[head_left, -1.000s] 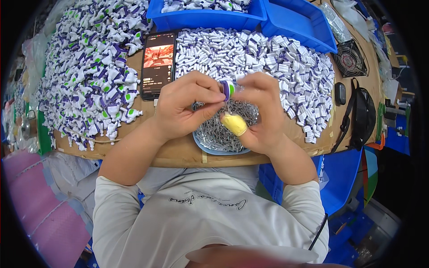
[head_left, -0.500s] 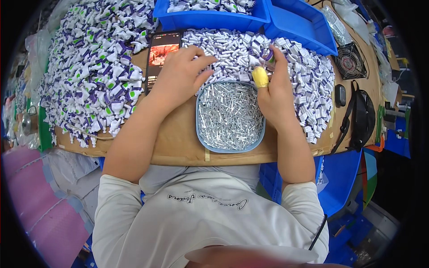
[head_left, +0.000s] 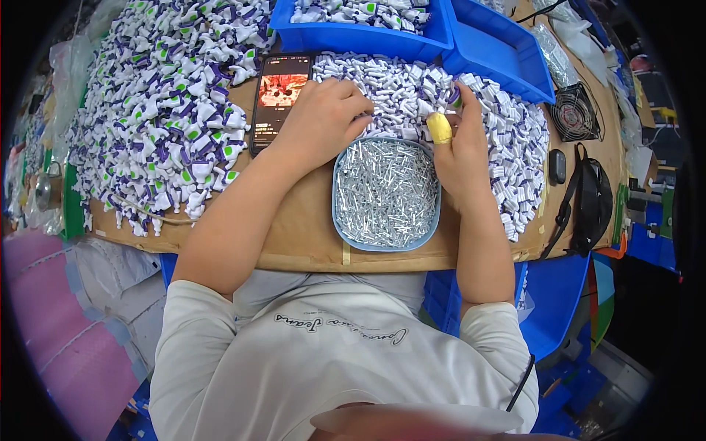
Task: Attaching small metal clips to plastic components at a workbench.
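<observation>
My left hand (head_left: 329,121) rests at the near left edge of a pile of small white and purple parts (head_left: 393,84). Its fingers are curled together; whatever they pinch is hidden. On the right, my right hand (head_left: 463,151) grips a small white and purple toy part (head_left: 454,97) between thumb and fingers. A yellow cover (head_left: 440,128) wraps the thumb. Between both wrists stands a light blue square tub (head_left: 336,213) filled with short silvery metal pins (head_left: 386,192).
A phone (head_left: 265,117) with a lit screen lies beside my left hand. White, purple and green toy bodies (head_left: 169,117) are heaped at left. Blue bins (head_left: 360,40) stand at the back. A small fan (head_left: 575,112), a black case (head_left: 557,167) and a black pouch (head_left: 593,198) lie right.
My left hand has shifted slightly right and its fingers have drawn together. The right hand keeps its hold on the toy part. The whole view has shifted a little.
</observation>
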Demonstrator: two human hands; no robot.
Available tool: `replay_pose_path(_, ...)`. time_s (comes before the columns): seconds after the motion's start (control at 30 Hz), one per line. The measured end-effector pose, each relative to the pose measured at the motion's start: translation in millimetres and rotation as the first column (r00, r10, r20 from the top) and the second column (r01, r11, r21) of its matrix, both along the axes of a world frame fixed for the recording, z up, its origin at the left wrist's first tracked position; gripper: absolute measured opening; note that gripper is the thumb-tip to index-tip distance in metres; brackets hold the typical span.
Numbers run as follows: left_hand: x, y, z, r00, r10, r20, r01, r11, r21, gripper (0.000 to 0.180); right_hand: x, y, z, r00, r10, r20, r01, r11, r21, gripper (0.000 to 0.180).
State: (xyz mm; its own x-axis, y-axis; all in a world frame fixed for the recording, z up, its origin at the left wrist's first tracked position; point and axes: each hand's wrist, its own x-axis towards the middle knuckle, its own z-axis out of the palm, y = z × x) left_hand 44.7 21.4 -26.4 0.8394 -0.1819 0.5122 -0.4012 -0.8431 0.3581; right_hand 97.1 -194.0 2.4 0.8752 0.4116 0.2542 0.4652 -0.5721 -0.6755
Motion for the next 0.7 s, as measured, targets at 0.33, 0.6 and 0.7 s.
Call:
replay_pose_path(0.33,-35,-11,22,0.896,-0.257,-0.361,-0.148,0.594,-0.791,0.016,-3,-1,4,0.998,0.022,-0.065,-0.025,0.998,-0.056,0.054)
replay_pose_path(0.6,-37,-18,21,0.947,-0.241,-0.214,0.006,0.677,-0.736,0.022,0,-4,4,0.995,0.068,-0.067,-0.071,0.997,-0.037,0.055)
replay_pose_path(0.7,-38,-19,26,0.942,-0.236,-0.239,0.003,0.717,-0.698,0.019,2,-6,5,0.998,0.059,-0.012,-0.060,0.997,-0.055,0.056)
